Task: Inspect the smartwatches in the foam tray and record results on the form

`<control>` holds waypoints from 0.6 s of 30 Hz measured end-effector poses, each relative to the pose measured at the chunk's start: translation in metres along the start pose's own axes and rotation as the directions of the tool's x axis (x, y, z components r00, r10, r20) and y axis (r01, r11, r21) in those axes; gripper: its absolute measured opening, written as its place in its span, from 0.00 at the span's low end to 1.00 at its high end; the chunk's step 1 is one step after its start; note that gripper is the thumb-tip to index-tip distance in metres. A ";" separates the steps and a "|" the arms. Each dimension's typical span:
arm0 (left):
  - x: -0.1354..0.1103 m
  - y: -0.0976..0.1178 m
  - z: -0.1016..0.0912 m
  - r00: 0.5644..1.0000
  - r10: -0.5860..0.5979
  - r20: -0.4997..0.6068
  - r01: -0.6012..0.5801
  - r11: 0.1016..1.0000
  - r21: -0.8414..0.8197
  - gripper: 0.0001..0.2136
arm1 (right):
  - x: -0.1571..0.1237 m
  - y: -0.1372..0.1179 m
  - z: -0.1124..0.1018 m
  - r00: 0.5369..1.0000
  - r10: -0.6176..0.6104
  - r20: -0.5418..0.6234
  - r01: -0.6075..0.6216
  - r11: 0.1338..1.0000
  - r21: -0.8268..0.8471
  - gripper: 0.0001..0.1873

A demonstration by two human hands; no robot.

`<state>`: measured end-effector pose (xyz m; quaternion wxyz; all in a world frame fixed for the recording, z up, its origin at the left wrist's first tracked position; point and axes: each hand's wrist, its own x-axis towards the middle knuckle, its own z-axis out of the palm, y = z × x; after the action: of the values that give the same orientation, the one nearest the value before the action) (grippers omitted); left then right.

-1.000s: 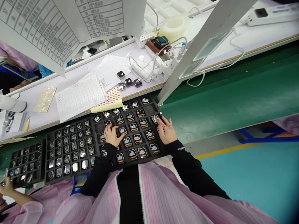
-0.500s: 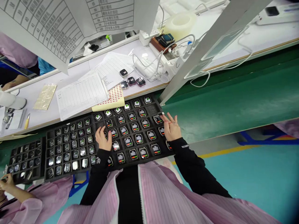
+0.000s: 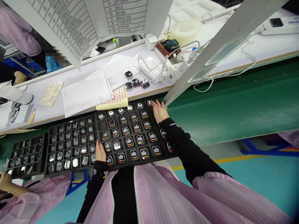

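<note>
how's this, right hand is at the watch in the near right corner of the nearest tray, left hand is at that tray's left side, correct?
"Near" is wrong: in the head view the right hand is at the watch in the far right corner of the nearest tray. The left hand is at that tray's left side.

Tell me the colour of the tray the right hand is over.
The tray is black, seen best in the head view.
</note>
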<state>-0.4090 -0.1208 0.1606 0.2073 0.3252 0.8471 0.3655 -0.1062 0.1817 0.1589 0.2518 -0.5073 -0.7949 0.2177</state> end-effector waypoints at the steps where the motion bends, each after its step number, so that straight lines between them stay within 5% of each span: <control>1: -0.002 -0.001 0.000 1.000 -0.011 0.004 0.011 1.000 -0.010 0.26 | 0.004 0.001 0.003 1.000 -0.001 -0.002 0.001 1.000 -0.006 0.29; 12: -0.002 -0.008 0.004 0.995 -0.092 -0.039 0.091 0.995 -0.049 0.26 | 0.021 0.010 0.018 1.000 -0.027 0.006 0.027 0.996 -0.087 0.28; 18: -0.006 0.032 -0.022 0.991 0.001 -0.131 -0.004 1.000 -0.025 0.27 | 0.016 0.003 0.012 0.999 -0.040 -0.003 0.040 0.999 -0.031 0.28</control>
<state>-0.4047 -0.1192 0.2001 0.1547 0.2989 0.8539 0.3969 -0.1174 0.1965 0.1503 0.2495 -0.4955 -0.8078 0.1993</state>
